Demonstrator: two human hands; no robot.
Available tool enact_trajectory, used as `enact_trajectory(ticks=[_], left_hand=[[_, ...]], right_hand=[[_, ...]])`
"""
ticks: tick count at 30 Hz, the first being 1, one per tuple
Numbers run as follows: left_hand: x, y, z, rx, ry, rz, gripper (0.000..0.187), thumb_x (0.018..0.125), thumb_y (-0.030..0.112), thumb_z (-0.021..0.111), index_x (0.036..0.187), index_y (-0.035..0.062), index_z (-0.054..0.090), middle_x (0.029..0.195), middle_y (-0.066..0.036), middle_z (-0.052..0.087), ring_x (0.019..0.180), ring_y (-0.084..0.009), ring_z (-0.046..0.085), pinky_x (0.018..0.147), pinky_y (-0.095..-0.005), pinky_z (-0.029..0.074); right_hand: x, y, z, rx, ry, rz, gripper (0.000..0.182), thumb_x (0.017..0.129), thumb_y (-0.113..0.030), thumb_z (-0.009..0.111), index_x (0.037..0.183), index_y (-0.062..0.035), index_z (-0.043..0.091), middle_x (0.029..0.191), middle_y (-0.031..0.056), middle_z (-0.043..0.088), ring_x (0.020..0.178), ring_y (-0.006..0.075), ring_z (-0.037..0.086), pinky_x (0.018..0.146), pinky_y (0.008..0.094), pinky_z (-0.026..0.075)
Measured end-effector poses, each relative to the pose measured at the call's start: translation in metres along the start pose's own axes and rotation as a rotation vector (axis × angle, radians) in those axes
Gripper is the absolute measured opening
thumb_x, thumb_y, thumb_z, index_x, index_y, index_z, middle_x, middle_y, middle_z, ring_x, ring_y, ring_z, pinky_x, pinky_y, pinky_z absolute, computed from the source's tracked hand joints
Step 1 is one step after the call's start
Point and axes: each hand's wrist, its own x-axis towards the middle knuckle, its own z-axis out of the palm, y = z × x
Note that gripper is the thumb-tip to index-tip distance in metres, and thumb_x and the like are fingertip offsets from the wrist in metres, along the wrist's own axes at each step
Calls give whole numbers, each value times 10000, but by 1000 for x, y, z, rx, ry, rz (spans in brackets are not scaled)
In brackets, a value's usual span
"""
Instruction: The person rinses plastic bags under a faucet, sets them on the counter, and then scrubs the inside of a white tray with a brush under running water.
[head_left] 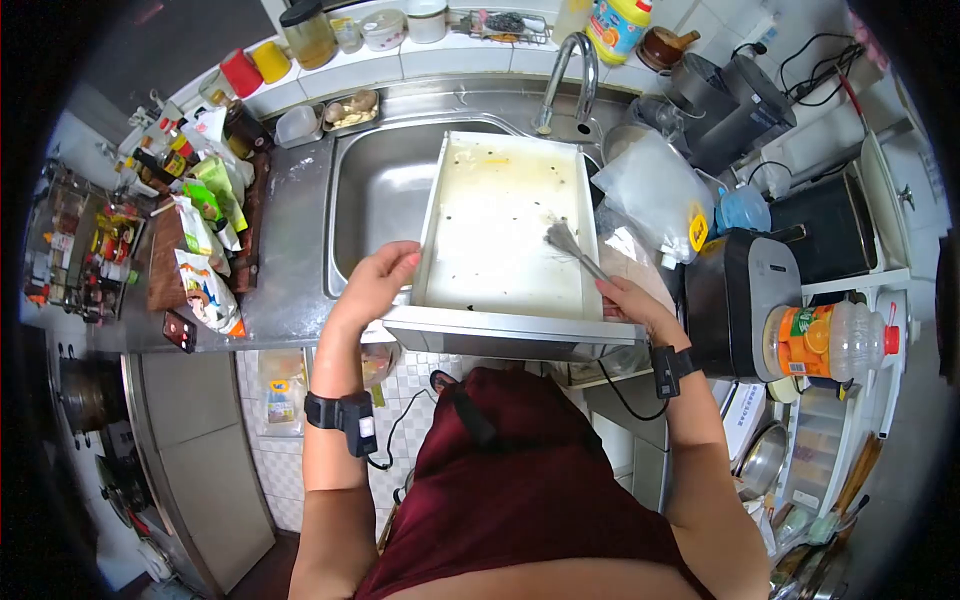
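A shallow white drawer (510,240) with a grey metallic front panel rests over the sink, its white bottom showing dark specks and a yellowish stain near the far end. My left hand (378,282) is at the drawer's near left corner, fingers closed against its side; part of the grip is hidden. In my right hand (636,305), at the near right corner, is the handle of a small brush (566,242) with grey bristles. The bristles lie over the drawer's bottom, toward its right side. Some right fingers are hidden by the drawer's corner.
Beneath the drawer is a steel sink (385,190) with a tall faucet (570,75) behind. Seasoning packets (210,270) lie on a board at left, near a phone (179,331). A plastic bag (655,190), a black appliance (745,300) and an orange-labelled jug (830,342) crowd the right.
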Motion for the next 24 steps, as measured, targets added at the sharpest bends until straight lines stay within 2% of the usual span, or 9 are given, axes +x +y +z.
enact_trajectory(ticks=[4,5,8,9,12,16,17,21,24], left_hand=[[-12,-24,-19,-532,90,-241,389,871,279,582,1173,42,519,1028,-22,589,896,-100,544,832,-221,408],[-11,-34,-19,-490,63,-301,496,851,308,598,1237,29,461,1094,-44,565,1002,-140,503,890,-252,370],[0,-80,4,-581,6,-364,583,848,303,600,1292,-5,380,1175,-90,515,1026,-164,501,893,-249,373],[4,-83,9,-675,-89,-338,673,847,289,600,1336,-44,280,1240,-145,460,1078,-191,493,899,-256,386],[11,-88,25,-784,-137,-353,673,841,268,610,1332,-54,281,1254,-162,448,1127,-192,467,897,-267,400],[-6,-36,24,-901,-251,-351,645,809,130,637,1330,-33,295,1174,-145,529,988,-182,567,811,-269,479],[-2,-41,27,-850,-239,-314,661,787,42,618,1352,-1,277,1151,-131,548,928,-181,595,776,-262,499],[4,-54,28,-818,-304,-249,720,720,-72,558,1371,60,281,1177,-115,531,1022,-173,551,847,-272,460],[7,-61,28,-679,-261,-229,724,685,-103,484,1368,60,308,1195,-41,533,1018,-124,534,863,-230,415]], right_hand=[[-4,1,0,-143,-18,-48,379,850,-396,574,979,-40,548,789,9,556,677,91,523,629,228,456],[-5,1,-2,-217,-8,-79,380,836,-399,592,969,-45,552,767,7,557,659,89,523,609,227,452],[-8,-4,4,-393,56,-116,384,782,-402,658,917,-56,560,687,4,548,601,85,518,540,226,427],[-9,-4,4,-442,84,-119,387,761,-402,682,896,-59,562,658,3,543,581,84,515,515,227,417],[-1,7,8,-194,128,-69,384,714,-384,736,848,-67,565,587,-12,512,509,75,484,461,224,378],[31,34,12,-19,179,-208,340,714,-331,751,831,-69,568,579,-30,504,464,57,442,418,210,337],[32,37,8,14,164,-177,329,718,-300,753,837,-53,573,609,-37,515,493,59,453,437,217,358],[37,34,15,165,138,-294,346,722,-237,744,936,-15,587,753,10,577,648,81,508,575,242,431],[43,36,11,-79,238,-319,330,714,-146,694,987,-2,577,775,34,589,680,95,519,617,247,441]])
